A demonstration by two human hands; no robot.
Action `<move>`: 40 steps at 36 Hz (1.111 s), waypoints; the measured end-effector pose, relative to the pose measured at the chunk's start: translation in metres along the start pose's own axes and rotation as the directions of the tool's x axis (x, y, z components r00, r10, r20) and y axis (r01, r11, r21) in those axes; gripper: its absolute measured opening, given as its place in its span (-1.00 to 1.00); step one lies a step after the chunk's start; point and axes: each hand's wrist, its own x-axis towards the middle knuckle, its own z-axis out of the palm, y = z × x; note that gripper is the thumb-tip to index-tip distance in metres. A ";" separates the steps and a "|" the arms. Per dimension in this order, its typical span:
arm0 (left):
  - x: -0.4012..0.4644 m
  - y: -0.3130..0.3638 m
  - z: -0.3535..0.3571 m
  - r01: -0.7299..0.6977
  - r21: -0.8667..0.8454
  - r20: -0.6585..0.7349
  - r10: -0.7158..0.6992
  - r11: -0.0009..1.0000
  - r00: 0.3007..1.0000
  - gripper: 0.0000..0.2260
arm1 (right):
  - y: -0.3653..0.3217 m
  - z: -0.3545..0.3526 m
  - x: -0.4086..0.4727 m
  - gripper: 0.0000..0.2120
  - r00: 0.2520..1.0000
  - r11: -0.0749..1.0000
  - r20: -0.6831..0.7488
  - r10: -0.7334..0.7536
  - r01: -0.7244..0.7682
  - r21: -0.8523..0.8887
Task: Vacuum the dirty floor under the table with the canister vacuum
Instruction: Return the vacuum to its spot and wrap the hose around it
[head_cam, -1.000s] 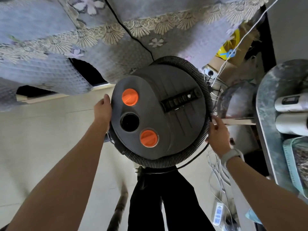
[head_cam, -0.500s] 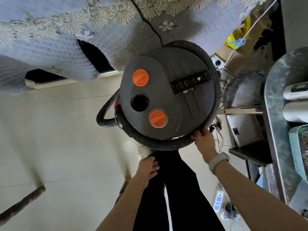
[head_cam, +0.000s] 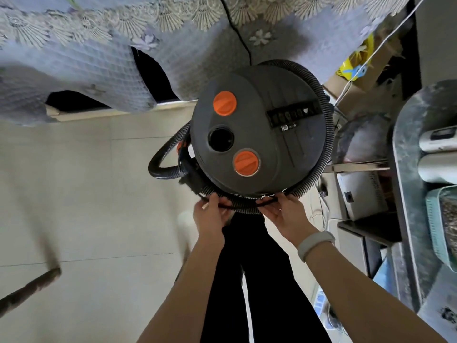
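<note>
Left hand point(head_cam: 210, 214) up from beside the trouser leg since half a second ago, now at the near rim of the canister vacuum point(head_cam: 259, 129), alongside right hand point(head_cam: 284, 214). Both hands on the thin black cord point(head_cam: 237, 206) running along the near rim: left fingers curled round it, right fingers hooked over it, thumb spread. Pale band on right wrist point(head_cam: 315, 245).

Canister vacuum seen from above on the pale tiled floor point(head_cam: 86, 194), at the edge of the table draped in a lace-trimmed cloth point(head_cam: 99, 58). Dark grey lid with two orange caps point(head_cam: 224, 103) and an open round port point(head_cam: 220, 138) between them. Ribbed hose point(head_cam: 326, 134) wound round the vacuum's body; one smooth black loop point(head_cam: 160, 164) sticking out on the vacuum's left. Another black cord point(head_cam: 237, 30) running from the vacuum's far side up over the cloth.

Right of the vacuum: grey rounded counter edge point(head_cam: 408, 169), white box point(head_cam: 358, 194) below it, white cable point(head_cam: 366, 60) slanting above. Dark trouser legs point(head_cam: 259, 280) directly below the vacuum.
</note>
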 end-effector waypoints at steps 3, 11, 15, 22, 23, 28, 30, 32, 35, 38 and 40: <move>0.017 0.017 0.003 -0.085 0.131 -0.030 0.089 0.988 0.996 -0.85 | -0.001 -0.001 0.005 -0.82 0.999 0.995 -0.044 -0.002 -0.002 -0.099; 0.037 0.026 0.003 -0.152 0.566 0.138 0.089 0.810 0.986 -0.81 | -0.003 -0.016 0.023 -0.83 0.983 0.871 -0.166 -0.074 -0.018 -0.492; 0.033 0.025 0.001 -0.205 0.600 0.230 0.078 0.774 0.970 -0.78 | -0.006 -0.029 0.029 -0.83 0.953 0.770 -0.214 -0.215 0.030 -0.637; 0.040 0.008 0.000 -0.221 0.686 0.219 0.093 0.694 0.971 -0.43 | -0.015 -0.040 0.020 -0.45 0.727 0.182 0.198 -0.657 0.408 -0.895; 0.031 0.010 0.005 -0.226 0.654 0.229 0.096 0.722 0.969 -0.50 | -0.014 -0.042 0.025 -0.41 0.788 0.223 0.203 -0.581 0.394 -0.892; 0.014 0.003 0.017 -0.232 0.454 0.233 0.137 0.860 0.963 -0.59 | -0.029 -0.057 0.044 -0.49 0.863 0.323 0.230 -0.450 0.398 -0.859; 0.007 0.003 0.022 -0.288 0.386 0.226 0.213 0.876 0.951 -0.54 | -0.045 -0.059 0.047 -0.62 0.811 0.300 0.204 -0.548 0.418 -0.857; 0.002 0.001 0.028 -0.356 0.353 0.194 0.305 0.865 0.932 -0.44 | -0.065 -0.059 0.052 -0.61 0.759 0.310 0.194 -0.622 0.466 -0.829; -0.014 0.000 0.045 -0.502 0.403 0.125 0.497 0.765 0.859 -0.31 | -0.100 -0.052 0.054 -0.43 0.636 0.169 0.367 -0.679 0.622 -0.765; -0.040 0.000 0.074 -0.627 0.613 0.123 0.726 0.481 0.677 -0.32 | -0.144 -0.035 0.057 -0.35 0.467 -0.161 0.594 -0.655 0.682 -0.714; -0.049 -0.002 0.095 -0.636 0.726 0.211 0.794 0.263 0.570 -0.33 | -0.169 -0.020 0.060 -0.33 0.382 -0.389 0.744 -0.548 0.671 -0.631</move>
